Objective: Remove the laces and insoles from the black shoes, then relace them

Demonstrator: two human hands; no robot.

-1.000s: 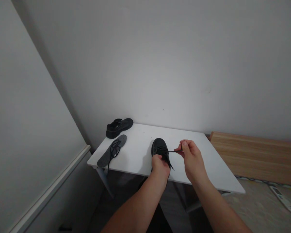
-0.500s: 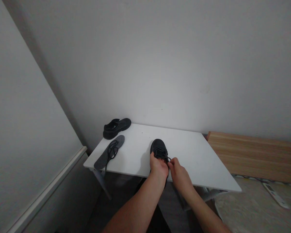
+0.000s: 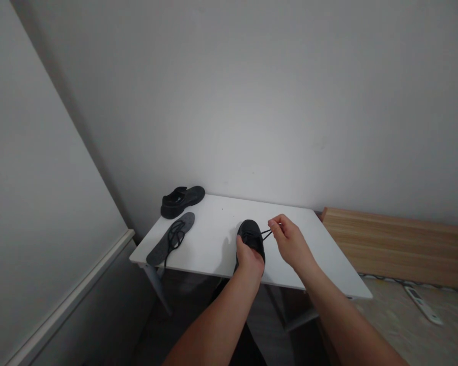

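A black shoe (image 3: 249, 228) points away from me near the front edge of the white table. My left hand (image 3: 249, 256) grips it at the opening, thumb on the near side and the other fingers hidden inside. To the right of the shoe, my right hand (image 3: 284, 234) pinches a black shoelace (image 3: 266, 234), drawn out taut in two strands from the lacing. At the table's left lies a grey insole (image 3: 162, 246) with another black lace (image 3: 175, 235) loosely coiled on it. Behind that sits a second black shoe (image 3: 183, 200), its tongue raised.
The white table (image 3: 213, 249) stands against a grey wall. A wooden board (image 3: 389, 244) is at the right, with a white remote control (image 3: 423, 305) on the pale surface before it. A low ledge (image 3: 80, 292) runs along the left.
My right hand has moved up and to the right, away from the shoe, drawing the lace out. My left hand stays on the shoe.
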